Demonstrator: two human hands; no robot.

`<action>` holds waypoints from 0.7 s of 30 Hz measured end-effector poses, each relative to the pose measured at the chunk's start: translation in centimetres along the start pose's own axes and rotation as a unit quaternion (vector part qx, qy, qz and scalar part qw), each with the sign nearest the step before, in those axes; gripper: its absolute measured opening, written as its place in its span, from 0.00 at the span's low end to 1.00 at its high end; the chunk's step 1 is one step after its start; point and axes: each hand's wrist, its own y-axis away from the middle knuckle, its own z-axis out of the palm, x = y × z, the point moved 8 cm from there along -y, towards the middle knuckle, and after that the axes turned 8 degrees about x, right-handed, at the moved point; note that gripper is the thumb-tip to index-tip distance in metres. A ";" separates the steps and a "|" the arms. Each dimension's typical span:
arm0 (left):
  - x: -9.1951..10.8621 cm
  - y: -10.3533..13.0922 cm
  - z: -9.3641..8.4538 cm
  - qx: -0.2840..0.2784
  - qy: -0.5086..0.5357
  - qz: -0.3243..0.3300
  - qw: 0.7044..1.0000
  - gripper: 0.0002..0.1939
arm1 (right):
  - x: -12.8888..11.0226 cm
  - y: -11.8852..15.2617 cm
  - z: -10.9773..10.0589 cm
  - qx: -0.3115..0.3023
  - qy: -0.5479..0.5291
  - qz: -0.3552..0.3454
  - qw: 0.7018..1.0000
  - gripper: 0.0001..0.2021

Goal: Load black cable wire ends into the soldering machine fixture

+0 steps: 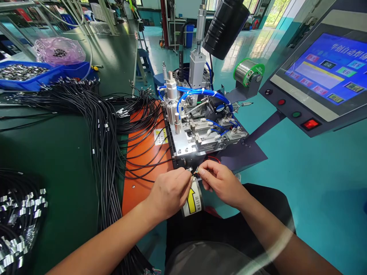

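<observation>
My left hand (pixel 172 191) is closed in a pinch at the front edge of the metal machine (pixel 197 133). Its fingertips hold the end of a black cable with a small metal part. Facing it, my right hand (pixel 222 182) pinches thin light-coloured wires at the same cable end. The fingertips of both hands nearly meet. Directly below them is a white label with a yellow arrow (pixel 192 200) on a round part. Fingers hide most of the cable end.
Black cables (pixel 106 152) lie in a thick bundle on the green table (pixel 69 164) and spread over the orange board (pixel 140 152). A control screen (pixel 329 72) stands at right, a solder spool (pixel 249 72) behind. Blue bins (pixel 34 82) are at upper left.
</observation>
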 end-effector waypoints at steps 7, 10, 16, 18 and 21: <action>-0.3 -0.1 0.2 -0.007 0.005 -0.020 1.000 0.13 | -0.5 0.0 0.0 0.010 0.056 -0.036 0.998 0.13; -0.4 -0.1 0.2 -0.008 0.007 -0.024 1.000 0.13 | -0.3 0.0 0.1 0.004 0.064 -0.035 0.997 0.13; -0.2 0.0 0.2 -0.007 0.004 -0.014 1.000 0.13 | -0.1 -0.1 0.0 0.010 0.058 -0.028 0.998 0.14; -0.1 0.0 0.2 -0.011 0.001 -0.011 1.000 0.13 | 0.0 -0.2 0.0 0.010 0.056 -0.026 0.998 0.14; -0.1 0.0 0.2 -0.017 -0.007 -0.006 1.000 0.13 | 0.0 -0.2 0.1 0.008 0.050 -0.024 0.998 0.14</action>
